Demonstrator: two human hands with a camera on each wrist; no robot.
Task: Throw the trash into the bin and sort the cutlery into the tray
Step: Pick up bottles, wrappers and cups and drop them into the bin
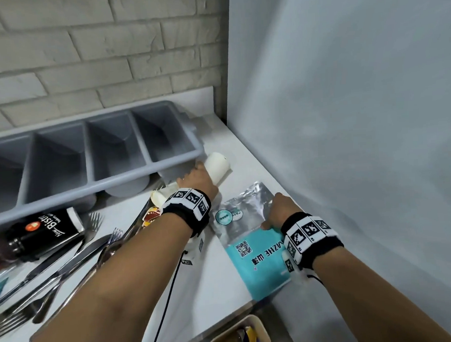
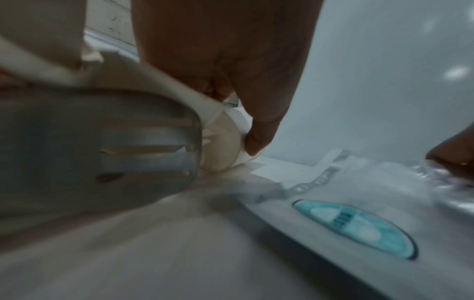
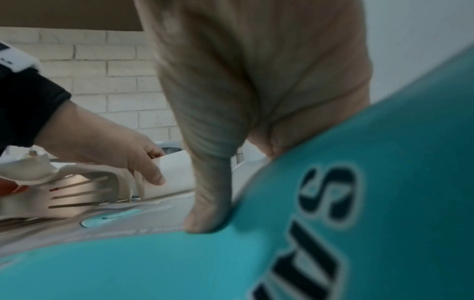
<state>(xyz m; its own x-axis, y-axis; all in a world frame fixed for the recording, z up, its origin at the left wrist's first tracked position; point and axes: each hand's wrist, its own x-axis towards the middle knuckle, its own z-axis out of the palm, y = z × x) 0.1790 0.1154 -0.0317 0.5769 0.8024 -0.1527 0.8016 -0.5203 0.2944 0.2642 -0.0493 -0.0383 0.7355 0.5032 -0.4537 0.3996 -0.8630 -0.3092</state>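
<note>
Cutlery [image 1: 66, 265] is piled on the left of the desk [image 1: 214, 272], right in front of the grey tray [image 1: 91, 152]. Left hand [image 1: 197, 176] is wrapped round a white paper cup [image 1: 218, 164] lying by the tray. Right hand [image 1: 279, 212] pinches the teal and silver pouch [image 1: 250, 248]. Bin [image 1: 239, 336] sits below the desk edge.

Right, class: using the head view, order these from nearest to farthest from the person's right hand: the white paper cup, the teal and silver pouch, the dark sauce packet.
1. Teal and silver pouch: under the right hand, which grips it.
2. White paper cup: left and farther back, by the tray, in the left hand.
3. Dark sauce packet: far left, below the tray.
</note>
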